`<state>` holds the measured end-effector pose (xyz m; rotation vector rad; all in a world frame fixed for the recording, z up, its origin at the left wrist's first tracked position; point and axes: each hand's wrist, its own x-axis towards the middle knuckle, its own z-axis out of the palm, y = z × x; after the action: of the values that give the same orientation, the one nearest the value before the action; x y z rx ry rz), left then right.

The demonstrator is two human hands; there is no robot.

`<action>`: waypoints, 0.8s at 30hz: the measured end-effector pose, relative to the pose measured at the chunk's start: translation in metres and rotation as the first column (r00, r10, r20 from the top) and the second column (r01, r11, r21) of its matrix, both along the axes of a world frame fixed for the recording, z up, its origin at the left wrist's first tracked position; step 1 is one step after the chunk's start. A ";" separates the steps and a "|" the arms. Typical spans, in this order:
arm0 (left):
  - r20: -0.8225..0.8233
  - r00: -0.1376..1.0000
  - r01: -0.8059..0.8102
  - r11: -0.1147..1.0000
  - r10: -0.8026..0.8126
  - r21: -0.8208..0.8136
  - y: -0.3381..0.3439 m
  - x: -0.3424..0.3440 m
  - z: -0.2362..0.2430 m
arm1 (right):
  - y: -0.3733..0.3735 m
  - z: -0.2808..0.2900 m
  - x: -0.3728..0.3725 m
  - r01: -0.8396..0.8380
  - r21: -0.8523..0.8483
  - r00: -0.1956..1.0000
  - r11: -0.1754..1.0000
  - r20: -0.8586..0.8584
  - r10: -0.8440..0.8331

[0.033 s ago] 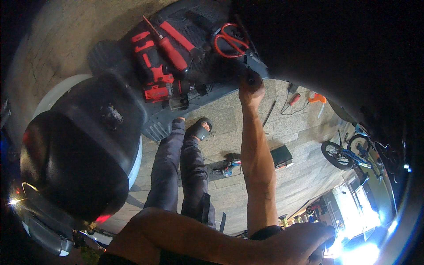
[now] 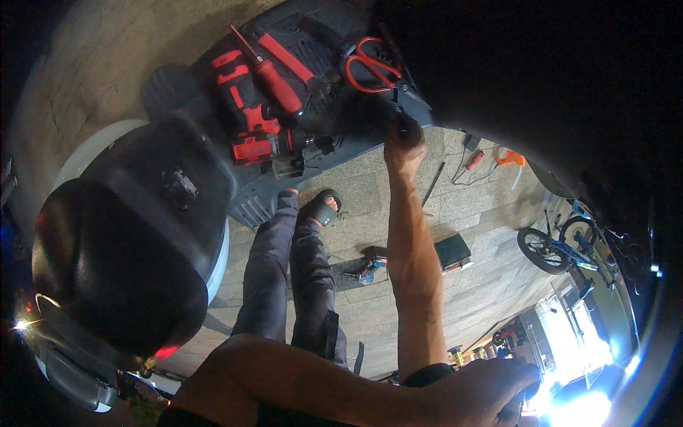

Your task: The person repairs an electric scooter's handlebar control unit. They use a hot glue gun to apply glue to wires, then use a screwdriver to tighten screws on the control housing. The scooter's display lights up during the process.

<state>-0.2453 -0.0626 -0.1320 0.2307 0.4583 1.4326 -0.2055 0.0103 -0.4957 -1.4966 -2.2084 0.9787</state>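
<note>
A small dark piece (image 2: 404, 131) sits at the upper end of the right hand (image 2: 404, 151), at the outer edge of the black footboard (image 2: 340, 147); its kind is hidden by the grip. The right fingers are curled in tight around it, leaving no gap that shows. Just above lie the scissors (image 2: 407, 93), red loops toward the upper left and grey blades slanting down to the right, close to the knuckles. To their left on the footboard are a red-handled tool (image 2: 286, 57), a screwdriver (image 2: 276, 84) with its tip pointing up and left, and a red and black drill (image 2: 249, 117). The left forearm crosses low over the right arm, and the left hand (image 2: 489, 388) is at the lower right, back upward, its fingers bent; whether they grip the dark shape at their edge cannot be told. At the left bulges a black seat (image 2: 121, 249). On the paved floor (image 2: 363, 242) are a sandal (image 2: 321, 212) on one foot, a blue tool (image 2: 371, 272), a dark green box (image 2: 453, 250), an orange tool (image 2: 508, 157) and, farther right, a blue bike (image 2: 586, 266).
</note>
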 end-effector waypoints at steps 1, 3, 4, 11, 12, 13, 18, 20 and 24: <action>0.016 0.999 0.035 0.999 -0.035 0.026 0.000 0.000 0.000 | -0.004 -0.006 0.009 -0.010 -0.021 1.000 1.000 0.019 0.010; -0.021 1.000 0.003 1.000 -0.003 -0.024 0.000 -0.005 0.004 | -0.018 -0.024 0.029 -0.035 -0.071 0.998 0.997 0.052 0.039; -0.045 0.999 -0.021 0.998 0.019 -0.054 0.000 -0.007 0.004 | -0.031 -0.015 0.031 -0.088 -0.053 0.991 0.995 0.094 0.093; 0.032 0.996 -0.078 0.995 0.080 -0.061 0.000 0.003 0.001 | -0.041 -0.002 0.007 -0.059 0.027 0.997 0.998 -0.040 0.060; 0.029 0.996 -0.088 0.994 0.090 -0.057 -0.001 0.003 0.001 | -0.031 0.001 0.000 -0.079 0.073 0.996 0.994 -0.024 0.081; 0.027 0.995 -0.096 0.994 0.097 -0.052 -0.002 0.003 0.001 | -0.021 -0.005 -0.005 -0.024 -0.024 1.000 0.999 -0.013 0.024; -0.056 0.986 -0.159 0.986 0.156 -0.043 -0.003 0.012 0.001 | -0.001 -0.001 -0.022 -0.159 0.041 0.987 0.986 0.040 0.157; -0.065 0.992 -0.110 0.994 0.108 -0.019 -0.002 0.008 -0.001 | 0.003 -0.005 -0.025 -0.247 0.104 0.968 0.964 0.075 0.240; -0.003 1.000 -0.007 0.998 0.007 -0.055 -0.003 0.006 0.000 | -0.002 -0.011 -0.029 -0.246 0.164 0.968 0.955 0.084 0.235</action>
<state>-0.2390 -0.0660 -0.1322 0.1864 0.5005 1.4250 -0.2343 0.0080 -0.5069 -1.2195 -2.4949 0.7895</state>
